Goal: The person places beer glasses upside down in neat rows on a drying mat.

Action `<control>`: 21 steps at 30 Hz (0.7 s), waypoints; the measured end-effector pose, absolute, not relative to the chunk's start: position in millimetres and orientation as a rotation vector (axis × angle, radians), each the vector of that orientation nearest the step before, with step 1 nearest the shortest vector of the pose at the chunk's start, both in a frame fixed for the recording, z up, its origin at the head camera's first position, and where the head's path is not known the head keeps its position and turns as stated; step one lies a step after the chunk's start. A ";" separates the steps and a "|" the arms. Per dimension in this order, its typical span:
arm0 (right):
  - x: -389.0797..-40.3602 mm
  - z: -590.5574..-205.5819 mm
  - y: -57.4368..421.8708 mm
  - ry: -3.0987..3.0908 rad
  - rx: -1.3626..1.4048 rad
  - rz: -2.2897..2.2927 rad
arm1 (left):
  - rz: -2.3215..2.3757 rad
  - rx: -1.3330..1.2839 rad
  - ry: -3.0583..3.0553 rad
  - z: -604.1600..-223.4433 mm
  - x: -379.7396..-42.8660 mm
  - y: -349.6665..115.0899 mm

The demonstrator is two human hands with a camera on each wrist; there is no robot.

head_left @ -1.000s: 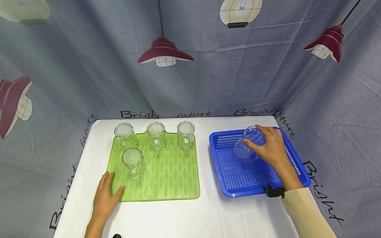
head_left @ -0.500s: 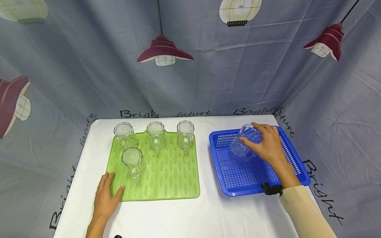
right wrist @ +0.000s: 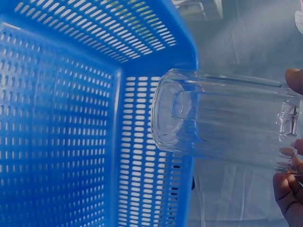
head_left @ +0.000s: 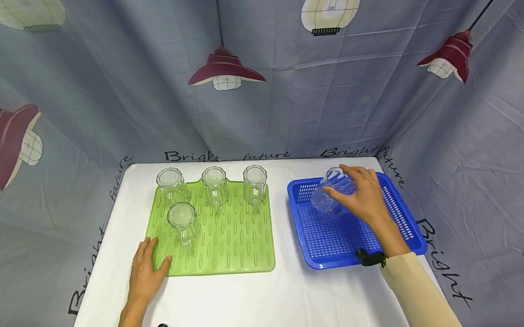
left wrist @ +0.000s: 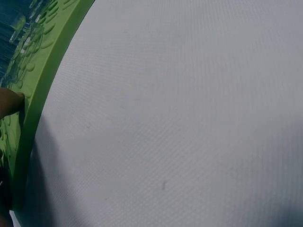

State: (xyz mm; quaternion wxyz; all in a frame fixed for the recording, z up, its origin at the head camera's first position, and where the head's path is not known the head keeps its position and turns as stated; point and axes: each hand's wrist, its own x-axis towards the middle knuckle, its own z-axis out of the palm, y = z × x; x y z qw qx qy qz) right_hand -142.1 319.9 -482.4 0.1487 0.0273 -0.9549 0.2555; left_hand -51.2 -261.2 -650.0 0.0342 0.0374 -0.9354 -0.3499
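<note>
My right hand point(head_left: 361, 195) grips a clear glass mug point(head_left: 325, 199) by its upper end, thumb on one side and fingers on the other. The mug is tilted, at the back of the blue plastic basket point(head_left: 313, 265). In the right wrist view, the far end of the mug point(right wrist: 227, 118) overlaps the basket's rim, with fingertips point(right wrist: 286, 194) at the other end. My left hand point(head_left: 145, 275) rests with spread fingers at the front left corner of a green ribbed mat point(head_left: 231, 248). One fingertip point(left wrist: 10, 101) touches the mat in the left wrist view.
Several clear glass mugs stand on the mat: a back row, including a back right mug point(head_left: 255, 184), and a nearer mug point(head_left: 184, 223) at the left. White cloth point(head_left: 255, 308) covers the table. A grey curtain point(head_left: 277, 121) hangs behind and at both sides.
My right hand has moved slightly left and toward the back, carrying the glass mug with it inside the basket's outline. My left hand has stayed at the mat's corner.
</note>
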 end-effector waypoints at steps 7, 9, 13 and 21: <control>-142.2 -476.0 312.0 -2.752 0.082 0.742 | -1.083 0.120 -2.880 -649.1 -49.9 -261.3; -142.4 -474.6 309.4 -2.755 0.084 0.742 | -1.085 0.130 -2.889 -649.0 -50.0 -261.6; -143.6 -472.3 304.3 -2.745 0.102 0.751 | -1.082 0.146 -2.898 -649.2 -49.7 -261.5; -144.8 -467.3 294.0 -2.712 0.167 0.766 | -1.088 0.150 -2.893 -650.0 -49.2 -260.8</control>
